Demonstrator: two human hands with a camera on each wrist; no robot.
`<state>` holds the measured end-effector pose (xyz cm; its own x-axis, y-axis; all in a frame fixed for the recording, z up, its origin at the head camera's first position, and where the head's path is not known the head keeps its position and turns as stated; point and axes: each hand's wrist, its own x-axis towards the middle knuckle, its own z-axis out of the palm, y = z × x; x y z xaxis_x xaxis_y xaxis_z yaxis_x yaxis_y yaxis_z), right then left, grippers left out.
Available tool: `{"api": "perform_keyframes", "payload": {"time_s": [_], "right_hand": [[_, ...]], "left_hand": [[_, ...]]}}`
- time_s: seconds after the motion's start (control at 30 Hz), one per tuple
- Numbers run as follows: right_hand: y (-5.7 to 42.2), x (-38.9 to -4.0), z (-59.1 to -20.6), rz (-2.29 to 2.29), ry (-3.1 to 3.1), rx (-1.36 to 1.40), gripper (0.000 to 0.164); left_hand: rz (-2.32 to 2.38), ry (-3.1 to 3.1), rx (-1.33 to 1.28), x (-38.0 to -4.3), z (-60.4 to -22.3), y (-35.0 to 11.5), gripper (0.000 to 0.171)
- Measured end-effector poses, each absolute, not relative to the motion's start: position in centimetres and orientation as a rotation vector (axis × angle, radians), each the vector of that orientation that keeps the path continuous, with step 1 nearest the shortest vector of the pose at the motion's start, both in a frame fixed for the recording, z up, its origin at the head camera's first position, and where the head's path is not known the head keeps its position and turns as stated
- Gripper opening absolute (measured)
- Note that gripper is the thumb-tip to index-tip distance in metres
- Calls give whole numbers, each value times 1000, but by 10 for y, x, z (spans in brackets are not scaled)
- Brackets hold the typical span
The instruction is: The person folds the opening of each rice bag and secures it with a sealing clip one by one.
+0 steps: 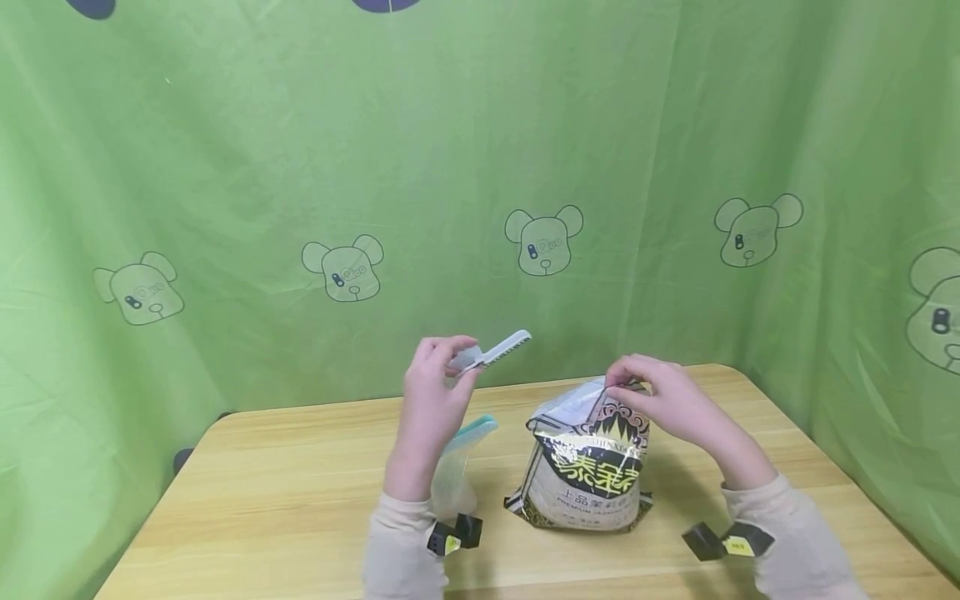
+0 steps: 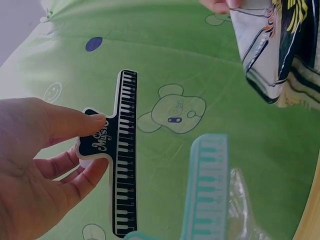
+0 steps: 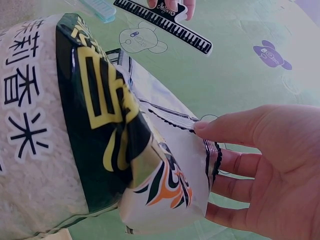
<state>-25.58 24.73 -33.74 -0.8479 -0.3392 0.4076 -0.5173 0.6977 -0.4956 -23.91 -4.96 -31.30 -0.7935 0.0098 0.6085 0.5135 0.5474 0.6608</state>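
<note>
My left hand [image 1: 437, 400] pinches a black-and-white clip [image 2: 126, 155] with a piano-key pattern and the word "Music", gripping its tab between thumb and fingers. The clip is held up in the air, left of a rice bag [image 1: 588, 475]. That bag stands upright on the table, with its white upper part bent over. At its top edge my right hand [image 3: 255, 165] pinches the plastic between thumb and fingers. A teal piano-key clip [image 2: 207, 187] sits on top of a clear plastic bag [image 1: 452, 487], beside my left forearm.
The wooden table [image 1: 300, 483] reaches back to a green curtain [image 1: 450, 167] printed with bear heads, which also hangs along both sides. Small black devices are strapped to both wrists over the sleeves [image 1: 408, 542].
</note>
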Motion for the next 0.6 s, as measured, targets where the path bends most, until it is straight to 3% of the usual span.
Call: {"api": "perform_keyframes", "payload": {"time_s": [0.6], "right_hand": [[247, -257, -339, 893, -2625, 679, 6]], "left_hand": [[-1190, -2346, -536, -244, -322, -33, 28]]}}
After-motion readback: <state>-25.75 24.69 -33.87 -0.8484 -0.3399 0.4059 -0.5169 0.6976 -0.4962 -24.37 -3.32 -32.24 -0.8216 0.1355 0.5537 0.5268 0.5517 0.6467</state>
